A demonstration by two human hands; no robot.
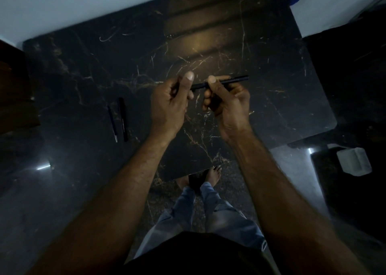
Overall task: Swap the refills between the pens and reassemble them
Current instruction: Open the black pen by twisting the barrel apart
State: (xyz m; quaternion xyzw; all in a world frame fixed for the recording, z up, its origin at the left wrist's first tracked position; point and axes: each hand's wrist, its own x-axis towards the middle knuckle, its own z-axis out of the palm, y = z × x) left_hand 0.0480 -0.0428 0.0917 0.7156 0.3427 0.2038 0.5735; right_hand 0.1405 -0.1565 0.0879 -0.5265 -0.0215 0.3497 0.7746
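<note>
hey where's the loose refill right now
In the head view, the thin refill lies on the dark marble table, left of the left hand, right beside an empty pen barrel.

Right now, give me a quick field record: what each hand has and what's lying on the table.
surface: dark marble table
right hand: grips black pen barrel, held level above the table
left hand: at the barrel's left end; a thin silvery tip shows past the fingers
on table, left: thin refill beside second black barrel, parallel

Dark marble table; thin refill just beside black pen barrel, left side.
</note>
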